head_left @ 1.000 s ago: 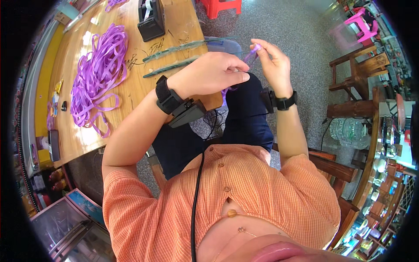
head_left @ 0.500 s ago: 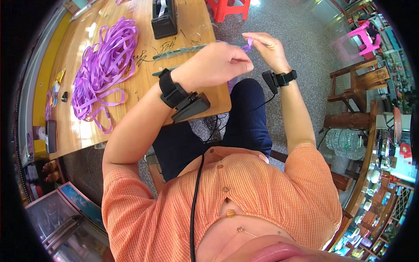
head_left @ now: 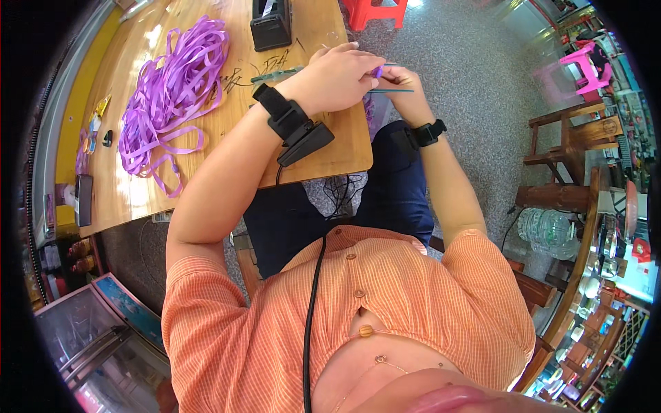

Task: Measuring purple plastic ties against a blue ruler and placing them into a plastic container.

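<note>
My left hand [head_left: 339, 77] reaches over the table's right edge, its thumb and forefinger closed on a small piece of purple ribbon [head_left: 378, 71]. My right hand [head_left: 407, 95] meets it from the other side, fingers pinched at the same ribbon. Thin dark green sticks [head_left: 394, 91] run sideways past the fingers, and another greenish stick end [head_left: 277, 74] shows left of my left hand. My left hand hides the middle of the sticks. A large loose heap of purple ribbon [head_left: 172, 93] lies on the wooden table [head_left: 241, 148].
A black tape dispenser [head_left: 270, 27] stands at the table's far side. Small packets [head_left: 93, 138] lie by its left edge. Beyond are a red stool [head_left: 375, 12], a pink stool [head_left: 585, 70], a wooden chair [head_left: 571, 131] and a clear plastic bottle [head_left: 547, 230].
My hands have come together at the purple ribbon, the right moving left and slightly down. A stick end now shows beside my right hand. The view has shifted slightly.
</note>
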Available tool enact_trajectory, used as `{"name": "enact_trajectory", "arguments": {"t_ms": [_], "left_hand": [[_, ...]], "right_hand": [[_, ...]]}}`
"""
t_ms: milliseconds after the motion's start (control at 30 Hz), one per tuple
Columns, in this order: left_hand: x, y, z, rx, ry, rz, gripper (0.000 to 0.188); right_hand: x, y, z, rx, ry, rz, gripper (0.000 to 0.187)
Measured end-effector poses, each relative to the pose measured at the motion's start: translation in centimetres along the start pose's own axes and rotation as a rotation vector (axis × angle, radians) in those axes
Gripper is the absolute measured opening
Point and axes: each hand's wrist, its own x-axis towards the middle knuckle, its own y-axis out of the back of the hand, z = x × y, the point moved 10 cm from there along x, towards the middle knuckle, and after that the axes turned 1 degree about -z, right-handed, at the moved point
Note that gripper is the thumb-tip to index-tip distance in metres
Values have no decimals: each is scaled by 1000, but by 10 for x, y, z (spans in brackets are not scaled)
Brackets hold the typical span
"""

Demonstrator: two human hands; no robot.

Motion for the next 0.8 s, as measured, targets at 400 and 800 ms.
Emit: {"name": "enact_trajectory", "arguments": {"t_ms": [400, 800], "left_hand": [[0, 0, 0, 25, 46, -41, 38], [-6, 8, 8, -44, 89, -58, 40]], "right_hand": [[-104, -38, 107, 374, -668, -25, 20], [-217, -71, 132, 640, -899, -23, 25]]}}
